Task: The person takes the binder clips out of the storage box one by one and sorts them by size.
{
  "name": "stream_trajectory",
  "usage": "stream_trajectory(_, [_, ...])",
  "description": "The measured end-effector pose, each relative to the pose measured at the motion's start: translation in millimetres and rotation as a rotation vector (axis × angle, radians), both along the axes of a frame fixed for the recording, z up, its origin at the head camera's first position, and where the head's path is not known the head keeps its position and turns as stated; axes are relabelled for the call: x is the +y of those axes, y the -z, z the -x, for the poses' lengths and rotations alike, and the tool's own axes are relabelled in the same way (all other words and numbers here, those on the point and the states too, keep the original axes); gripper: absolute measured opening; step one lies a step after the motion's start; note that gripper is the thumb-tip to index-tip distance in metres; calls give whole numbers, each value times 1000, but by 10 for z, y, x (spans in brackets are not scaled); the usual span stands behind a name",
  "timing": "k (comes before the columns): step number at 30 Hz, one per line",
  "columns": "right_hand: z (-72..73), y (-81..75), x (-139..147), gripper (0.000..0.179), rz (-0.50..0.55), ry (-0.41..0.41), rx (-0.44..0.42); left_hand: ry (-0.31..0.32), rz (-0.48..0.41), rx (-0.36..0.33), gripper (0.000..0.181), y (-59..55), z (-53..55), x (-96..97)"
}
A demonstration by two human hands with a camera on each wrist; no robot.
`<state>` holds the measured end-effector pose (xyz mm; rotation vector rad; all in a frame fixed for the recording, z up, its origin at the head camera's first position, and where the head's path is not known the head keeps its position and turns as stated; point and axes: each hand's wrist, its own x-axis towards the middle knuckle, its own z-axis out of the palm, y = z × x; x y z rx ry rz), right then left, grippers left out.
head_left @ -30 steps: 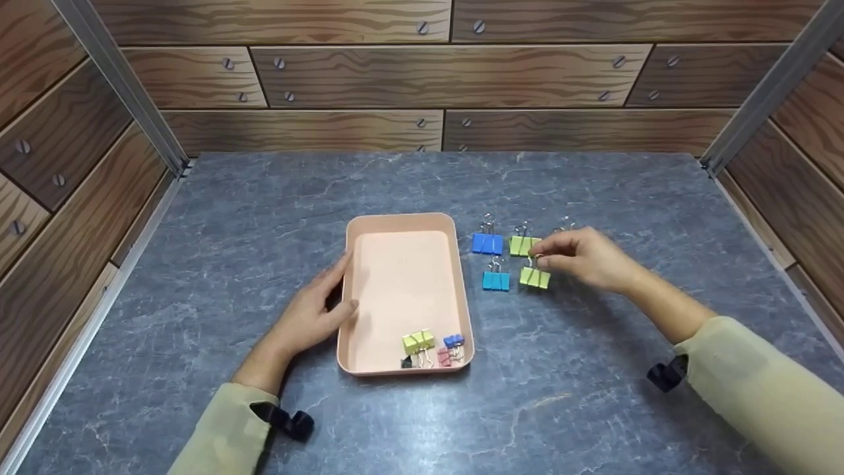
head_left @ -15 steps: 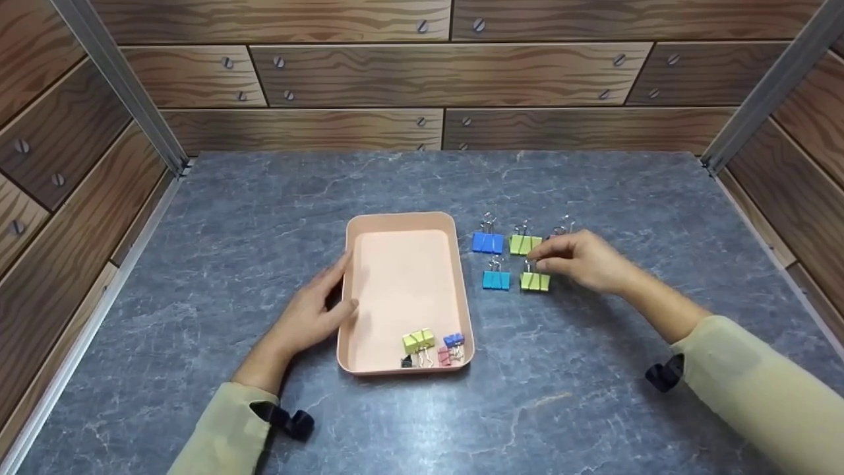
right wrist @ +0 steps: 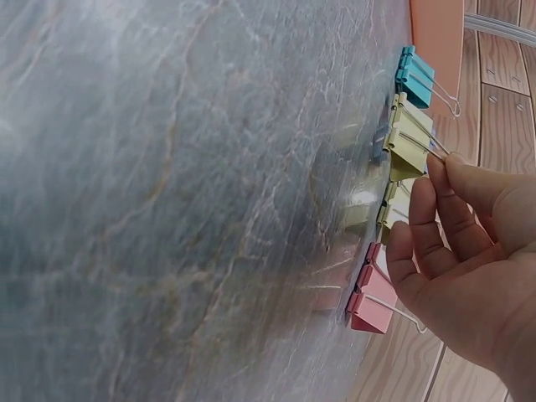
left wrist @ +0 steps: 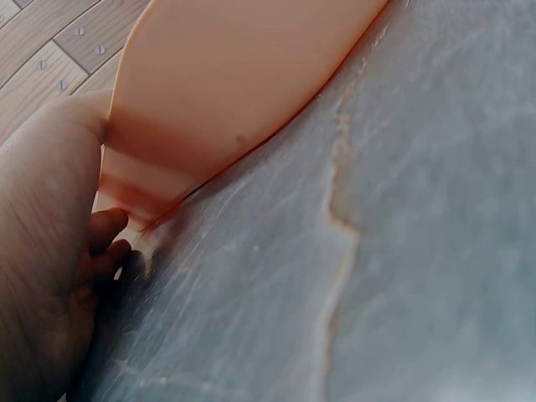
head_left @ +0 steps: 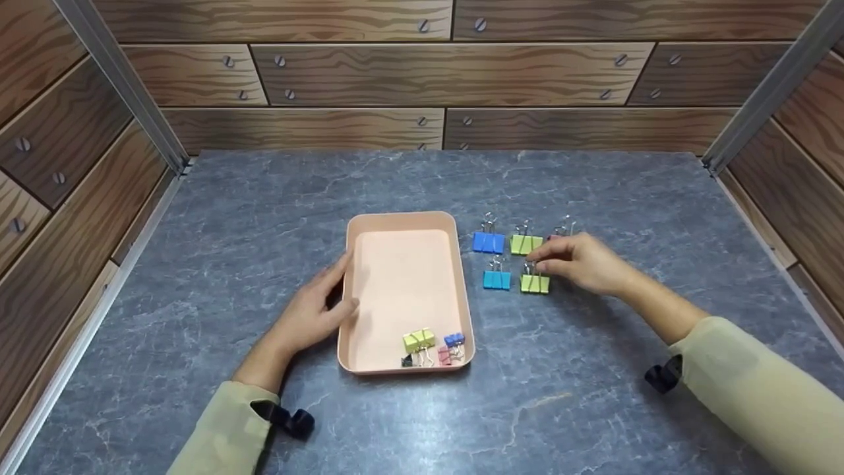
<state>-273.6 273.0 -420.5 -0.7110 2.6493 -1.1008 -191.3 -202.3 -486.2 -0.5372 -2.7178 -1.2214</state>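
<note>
In the head view, my right hand (head_left: 587,264) pinches the wire handles of a yellow-green binder clip (head_left: 535,284) between thumb and fingertips. This clip (right wrist: 409,138) is upright, at or just above the table. Beside it stands a light-blue binder clip (head_left: 496,280). Behind are a blue binder clip (head_left: 488,243), another yellow-green binder clip (head_left: 526,245) and a red binder clip (right wrist: 374,293), mostly covered by my hand in the head view. My left hand (head_left: 313,307) grips the left wall of a peach tray (head_left: 405,284), thumb over the rim and fingers along the outside.
Inside the tray, near its front right corner, lie a yellow-green binder clip (head_left: 419,340), a small blue clip (head_left: 453,340), a small red clip (head_left: 445,357) and a small black clip (head_left: 407,361). Wood-patterned walls (head_left: 422,72) enclose the grey marbled table (head_left: 264,198).
The pinched yellow-green clip has gone from slightly tilted to straight and lower, a little toward me. My right hand has shifted slightly with it. My left hand and the tray keep their place.
</note>
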Motion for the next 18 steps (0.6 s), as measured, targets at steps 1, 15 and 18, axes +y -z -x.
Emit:
stream_trajectory(1, [3, 4, 0, 20, -1, 0, 4, 0, 1, 1, 80, 0, 2, -1])
stream_trajectory(15, [12, 26, 12, 20, -7, -10, 17, 5, 7, 20, 81, 7, 3, 0])
stream_trajectory(18, [8, 20, 19, 20, -2, -5, -3, 2, 4, 9, 81, 11, 7, 0])
